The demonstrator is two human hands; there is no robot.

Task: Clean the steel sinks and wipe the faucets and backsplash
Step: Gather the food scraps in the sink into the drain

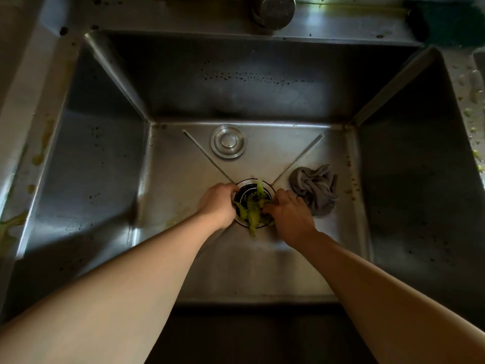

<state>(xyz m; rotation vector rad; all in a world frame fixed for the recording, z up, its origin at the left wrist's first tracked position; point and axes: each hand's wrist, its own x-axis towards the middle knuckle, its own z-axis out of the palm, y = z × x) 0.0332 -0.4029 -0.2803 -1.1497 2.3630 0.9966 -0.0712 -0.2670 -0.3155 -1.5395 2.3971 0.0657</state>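
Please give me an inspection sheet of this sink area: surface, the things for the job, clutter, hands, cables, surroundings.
Surface: steel sink, dark specks on the walls, yellow-green smears on the left rim.
Job's things: grey cloth crumpled on the sink floor, right of the drain; faucet base on the back ledge.
Clutter: green vegetable scraps fill the drain strainer; round drain cover lies behind the drain; crumbs on the right counter.
Hands: left hand holds the strainer rim; right hand reaches into the scraps, fingertips hidden.
Cables: nothing seen.
Surroundings: dark green object at the back right, blurred.
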